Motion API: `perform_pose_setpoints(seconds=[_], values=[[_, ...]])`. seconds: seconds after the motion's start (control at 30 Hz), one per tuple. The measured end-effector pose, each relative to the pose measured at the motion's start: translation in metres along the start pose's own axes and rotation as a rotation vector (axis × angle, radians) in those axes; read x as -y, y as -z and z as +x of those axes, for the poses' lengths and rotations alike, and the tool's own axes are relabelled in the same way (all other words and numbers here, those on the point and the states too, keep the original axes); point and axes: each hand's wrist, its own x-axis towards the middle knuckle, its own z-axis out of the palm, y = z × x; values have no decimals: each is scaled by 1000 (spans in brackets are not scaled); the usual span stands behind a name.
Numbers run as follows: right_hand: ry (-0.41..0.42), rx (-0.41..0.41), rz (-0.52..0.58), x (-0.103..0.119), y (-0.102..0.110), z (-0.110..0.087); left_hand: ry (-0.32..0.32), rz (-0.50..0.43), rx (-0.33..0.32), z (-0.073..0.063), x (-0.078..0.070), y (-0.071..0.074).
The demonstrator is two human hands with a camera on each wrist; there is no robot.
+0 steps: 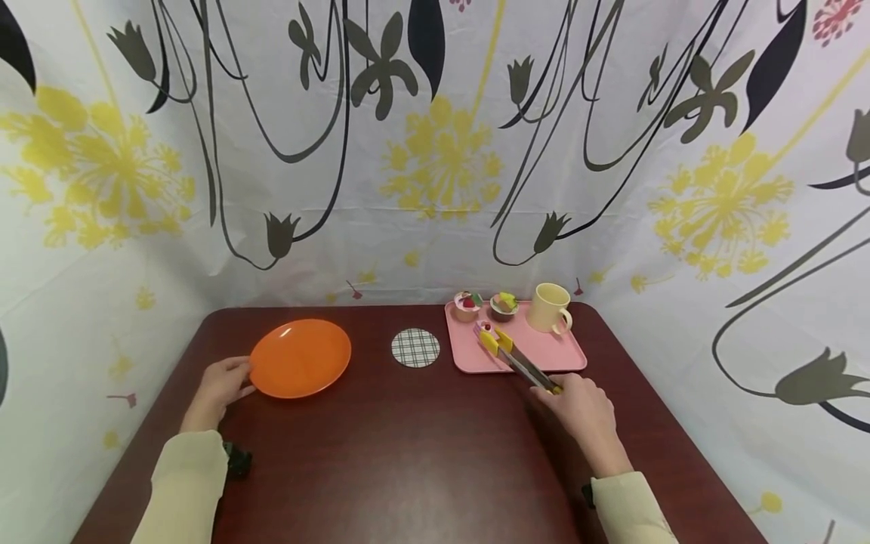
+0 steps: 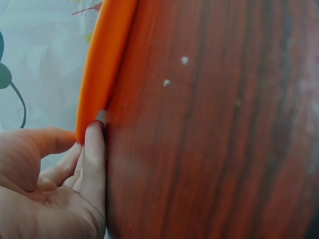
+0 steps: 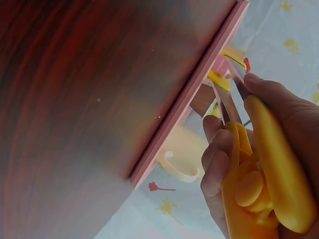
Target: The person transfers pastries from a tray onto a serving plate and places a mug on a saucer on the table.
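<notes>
At the left of the table, my left hand point(image 1: 219, 387) pinches the near-left rim of an orange plate point(image 1: 300, 359). The left wrist view shows the thumb on the rim and fingers under it. My right hand point(image 1: 586, 414) grips yellow-handled tongs point(image 3: 279, 169) with metal arms and yellow tips. Those tips stand on either side of a small pink-and-white cake point(image 1: 486, 327) with a red top on the pink tray point(image 1: 553, 353); whether they touch it I cannot tell. Behind the cake sit a pink cupcake point(image 1: 466, 309) and a dark-cupped cupcake point(image 1: 504, 307).
A cream mug point(image 1: 547, 308) stands on the tray's right side, handle toward the right front. Between plate and tray lies a round checked coaster point(image 1: 415, 347). The dark wooden table point(image 1: 408, 453) ends close to a patterned cloth point(image 1: 421, 257) at the back and sides.
</notes>
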Motion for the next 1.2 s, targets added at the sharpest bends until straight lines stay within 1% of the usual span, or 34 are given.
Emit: perform_pose_setpoints(seconds=[0.23,0.5,0.7,0.83,0.97,1.2], values=[[5,-5,-3,-1,0,2,-16,18,-2,2,0,-3],[9,4,-3,-1,0,1,-20,17,2,1,0,-5],[9,5,9,3,-2,-2,-36,28,19,-1,0,0],[19,-12,6,10,0,-2,-35,39,28,0,0,4],[20,-36,3,19,2,-2,-23,37,25,2,1,5],[50,-37,57,40,3,-1,-2,33,25,3,2,4]])
